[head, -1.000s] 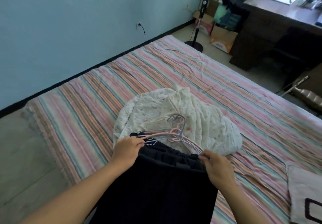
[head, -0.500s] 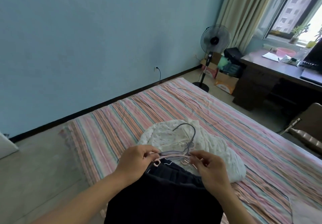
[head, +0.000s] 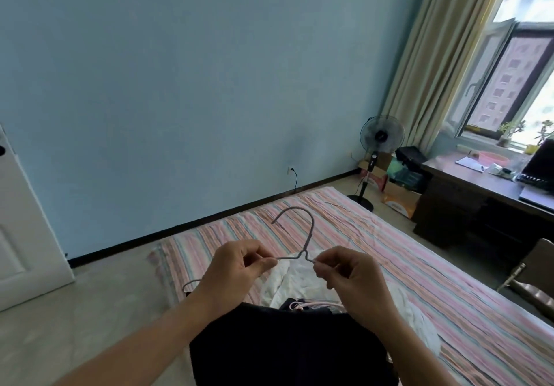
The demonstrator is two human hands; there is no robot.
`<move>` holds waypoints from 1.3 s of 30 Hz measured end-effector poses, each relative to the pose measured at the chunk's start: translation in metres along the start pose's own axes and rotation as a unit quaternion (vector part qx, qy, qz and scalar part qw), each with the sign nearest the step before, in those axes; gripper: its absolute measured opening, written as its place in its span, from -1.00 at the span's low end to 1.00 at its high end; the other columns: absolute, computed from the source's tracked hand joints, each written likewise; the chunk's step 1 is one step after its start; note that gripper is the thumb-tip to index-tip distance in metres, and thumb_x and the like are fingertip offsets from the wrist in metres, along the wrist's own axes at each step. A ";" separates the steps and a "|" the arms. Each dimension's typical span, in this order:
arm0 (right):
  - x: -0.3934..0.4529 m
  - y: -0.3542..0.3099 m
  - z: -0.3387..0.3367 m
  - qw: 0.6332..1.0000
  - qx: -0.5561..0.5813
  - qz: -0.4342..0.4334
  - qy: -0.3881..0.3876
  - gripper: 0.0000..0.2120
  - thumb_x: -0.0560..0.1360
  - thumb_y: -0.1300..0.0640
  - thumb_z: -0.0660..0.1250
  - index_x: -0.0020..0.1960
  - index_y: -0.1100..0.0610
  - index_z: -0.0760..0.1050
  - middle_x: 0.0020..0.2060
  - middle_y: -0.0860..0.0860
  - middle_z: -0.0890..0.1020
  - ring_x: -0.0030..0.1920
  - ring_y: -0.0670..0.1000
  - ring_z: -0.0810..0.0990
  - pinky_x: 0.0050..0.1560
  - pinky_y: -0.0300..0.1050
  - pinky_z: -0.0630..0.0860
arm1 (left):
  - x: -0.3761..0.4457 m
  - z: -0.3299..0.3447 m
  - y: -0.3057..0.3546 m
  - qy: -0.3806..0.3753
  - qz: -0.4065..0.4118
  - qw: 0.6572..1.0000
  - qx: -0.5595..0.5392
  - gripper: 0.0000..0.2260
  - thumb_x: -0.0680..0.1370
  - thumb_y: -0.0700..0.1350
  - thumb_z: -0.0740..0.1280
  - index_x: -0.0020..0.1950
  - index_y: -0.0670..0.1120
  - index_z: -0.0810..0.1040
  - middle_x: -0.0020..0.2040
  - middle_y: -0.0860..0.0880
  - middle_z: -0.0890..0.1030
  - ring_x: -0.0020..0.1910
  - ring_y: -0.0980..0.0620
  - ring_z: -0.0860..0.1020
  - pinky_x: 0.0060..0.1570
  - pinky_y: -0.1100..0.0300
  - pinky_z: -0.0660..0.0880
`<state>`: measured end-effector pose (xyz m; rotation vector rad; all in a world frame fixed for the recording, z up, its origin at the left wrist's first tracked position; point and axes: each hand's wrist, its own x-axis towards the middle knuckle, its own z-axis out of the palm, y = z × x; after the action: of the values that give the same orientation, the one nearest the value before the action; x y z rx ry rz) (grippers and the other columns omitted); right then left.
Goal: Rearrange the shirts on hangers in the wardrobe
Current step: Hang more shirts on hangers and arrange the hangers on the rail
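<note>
both hands pinch a thin grey wire hanger (head: 299, 235), left hand (head: 236, 268) and right hand (head: 350, 277) on either shoulder, its long axis running left-right, hook up and away. the dark folded garment (head: 287, 343) lies directly below, nearer than the white floral cloth (head: 302, 280) on the striped bed (head: 419, 265).

We stand over a bed (head: 389, 253) spread with a sheet striped in pink, green and white, which runs from the lower left toward the right edge of the view. On it, near us, lies a crumpled white garment (head: 299, 280), and a dark garment (head: 287, 346) lies against its near side. Pink hangers (head: 311, 305) rest where the two meet. The bed sits low on a pale floor (head: 90, 310).
</note>
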<state>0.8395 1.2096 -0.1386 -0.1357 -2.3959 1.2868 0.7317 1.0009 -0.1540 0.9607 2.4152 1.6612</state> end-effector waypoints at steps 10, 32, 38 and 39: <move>-0.001 -0.123 0.033 0.991 -0.014 -0.119 -0.056 -0.80 0.46 0.18 0.49 -0.16 -0.13 0.63 -0.33 -0.09 0.67 -0.35 -0.06 0.64 -0.24 -0.25 0.53 | -0.076 -0.120 0.073 0.105 0.028 0.991 0.074 -0.94 0.51 -0.08 0.47 -0.17 0.03 0.68 -0.35 0.04 0.64 -0.41 0.14 0.52 -0.33 0.30 0.48; -0.006 -0.265 0.154 0.828 0.143 -0.377 -0.390 -0.86 0.53 0.17 0.43 -0.16 -0.03 0.64 -0.31 -0.08 0.66 -0.35 -0.04 0.64 -0.23 -0.03 0.64 | -0.287 -0.206 0.153 0.389 -0.101 0.866 0.296 -0.86 0.52 -0.15 0.44 -0.19 0.08 0.65 -0.37 0.05 0.60 -0.38 0.10 0.55 -0.33 0.18 0.49; -0.047 -0.308 0.192 0.771 0.164 -0.445 -0.425 -0.89 0.53 0.15 0.43 -0.15 -0.02 0.65 -0.34 -0.09 0.64 -0.38 -0.07 0.58 -0.31 -0.17 0.52 | -0.351 -0.215 0.183 0.430 -0.141 0.804 0.387 -0.89 0.52 -0.14 0.43 -0.19 0.02 0.67 -0.35 0.11 0.62 -0.30 0.12 0.60 -0.28 0.30 0.47; -0.056 -0.314 0.199 0.763 0.167 -0.454 -0.429 -0.90 0.53 0.15 0.43 -0.14 0.00 0.65 -0.36 -0.10 0.63 -0.38 -0.08 0.57 -0.31 -0.19 0.49 | -0.362 -0.217 0.188 0.420 -0.150 0.794 0.414 -0.90 0.53 -0.12 0.42 -0.17 0.05 0.66 -0.33 0.13 0.62 -0.29 0.13 0.60 -0.27 0.26 0.49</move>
<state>0.8442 0.8616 0.0036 1.8352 -2.1588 1.3228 1.0266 0.6771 -0.0070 -0.3481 3.7313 0.9503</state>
